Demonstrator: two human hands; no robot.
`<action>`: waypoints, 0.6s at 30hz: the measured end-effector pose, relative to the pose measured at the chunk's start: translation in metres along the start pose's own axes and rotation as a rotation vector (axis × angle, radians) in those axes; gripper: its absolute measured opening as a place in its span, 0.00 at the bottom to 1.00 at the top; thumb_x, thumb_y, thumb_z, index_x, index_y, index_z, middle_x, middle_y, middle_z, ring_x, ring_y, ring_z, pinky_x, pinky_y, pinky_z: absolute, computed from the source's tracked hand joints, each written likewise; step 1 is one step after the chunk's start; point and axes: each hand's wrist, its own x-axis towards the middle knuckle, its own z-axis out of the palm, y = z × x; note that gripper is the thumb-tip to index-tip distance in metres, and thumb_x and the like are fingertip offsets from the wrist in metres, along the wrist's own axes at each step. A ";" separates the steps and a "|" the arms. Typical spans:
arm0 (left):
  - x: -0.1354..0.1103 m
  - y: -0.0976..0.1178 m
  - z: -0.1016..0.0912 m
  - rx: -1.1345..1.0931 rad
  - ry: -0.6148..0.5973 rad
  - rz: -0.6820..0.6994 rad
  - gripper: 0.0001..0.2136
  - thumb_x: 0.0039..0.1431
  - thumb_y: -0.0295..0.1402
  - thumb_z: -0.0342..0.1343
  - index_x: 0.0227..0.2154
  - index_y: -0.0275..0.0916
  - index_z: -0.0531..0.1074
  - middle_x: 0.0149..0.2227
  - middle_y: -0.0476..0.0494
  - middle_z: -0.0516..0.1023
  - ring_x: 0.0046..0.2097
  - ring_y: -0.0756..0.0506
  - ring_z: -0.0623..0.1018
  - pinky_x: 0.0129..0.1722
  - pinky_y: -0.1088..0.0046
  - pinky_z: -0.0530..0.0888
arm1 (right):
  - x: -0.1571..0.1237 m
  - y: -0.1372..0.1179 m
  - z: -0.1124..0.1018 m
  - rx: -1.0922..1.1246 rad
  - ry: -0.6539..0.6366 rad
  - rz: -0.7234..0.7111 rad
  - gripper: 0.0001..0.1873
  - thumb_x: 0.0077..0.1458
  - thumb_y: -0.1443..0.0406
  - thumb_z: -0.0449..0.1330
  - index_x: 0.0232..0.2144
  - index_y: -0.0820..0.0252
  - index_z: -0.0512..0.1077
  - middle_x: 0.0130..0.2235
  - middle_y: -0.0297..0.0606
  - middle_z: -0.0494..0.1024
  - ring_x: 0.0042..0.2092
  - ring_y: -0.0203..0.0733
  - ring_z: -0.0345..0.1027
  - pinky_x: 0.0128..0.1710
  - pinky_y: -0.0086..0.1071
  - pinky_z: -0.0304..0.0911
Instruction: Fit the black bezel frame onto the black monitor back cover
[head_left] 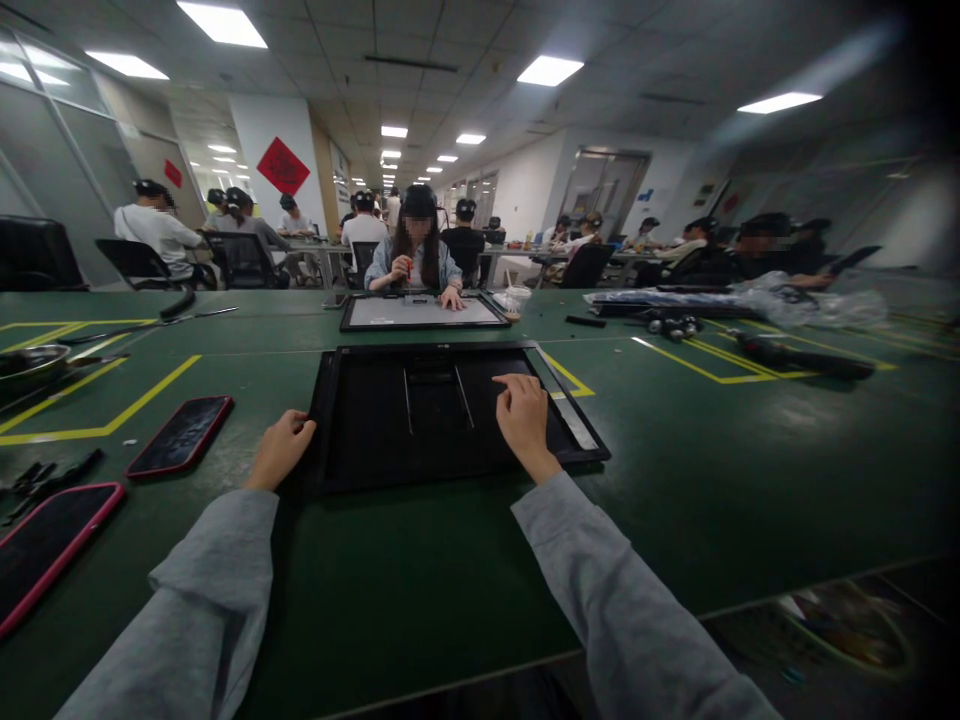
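One black framed panel (375,420) lies flat on a green desk (420,580), the left hand (283,448) touching its left edge; whether that grip is clenched cannot be told. Over the panel's right side, the right hand (523,415) shows a released grip, fingers loosely curled around nothing visible. Left of the panel lie two red-edged phones (180,437). Beyond its far edge, a co-worker (442,262) rests one hand (452,297) on a pale panel (394,311) and holds a red tool (409,269).
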 end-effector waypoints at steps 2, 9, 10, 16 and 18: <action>-0.002 0.001 0.001 0.029 0.055 0.053 0.19 0.58 0.43 0.47 0.46 0.38 0.70 0.40 0.39 0.79 0.43 0.40 0.78 0.44 0.63 0.71 | 0.002 0.012 0.002 -0.072 -0.009 0.088 0.19 0.55 0.72 0.47 0.45 0.60 0.72 0.46 0.44 0.74 0.51 0.48 0.59 0.49 0.40 0.54; -0.010 0.015 0.003 0.158 0.358 0.418 0.22 0.59 0.35 0.47 0.55 0.33 0.64 0.55 0.31 0.69 0.56 0.37 0.69 0.56 0.56 0.66 | 0.006 0.052 -0.001 -0.374 -0.026 0.333 0.22 0.55 0.68 0.49 0.52 0.63 0.66 0.54 0.51 0.67 0.56 0.55 0.55 0.52 0.50 0.49; -0.011 0.016 0.004 0.160 0.354 0.438 0.22 0.60 0.35 0.47 0.56 0.34 0.64 0.56 0.32 0.68 0.58 0.37 0.68 0.56 0.55 0.65 | 0.006 0.058 -0.003 -0.424 -0.013 0.369 0.22 0.55 0.67 0.49 0.53 0.65 0.65 0.55 0.54 0.66 0.57 0.57 0.54 0.53 0.51 0.49; -0.007 0.008 0.012 0.072 0.229 0.273 0.25 0.62 0.37 0.44 0.59 0.30 0.61 0.57 0.27 0.68 0.57 0.38 0.70 0.55 0.58 0.68 | 0.002 0.085 -0.009 -0.489 -0.171 0.592 0.23 0.56 0.66 0.50 0.52 0.74 0.63 0.48 0.60 0.71 0.51 0.59 0.64 0.49 0.49 0.57; -0.002 0.002 0.013 0.036 0.124 0.186 0.24 0.63 0.39 0.43 0.58 0.31 0.62 0.52 0.30 0.73 0.53 0.39 0.74 0.52 0.60 0.70 | 0.002 0.087 -0.011 -0.434 -0.240 0.607 0.22 0.58 0.66 0.49 0.53 0.73 0.63 0.46 0.58 0.73 0.49 0.56 0.68 0.47 0.45 0.60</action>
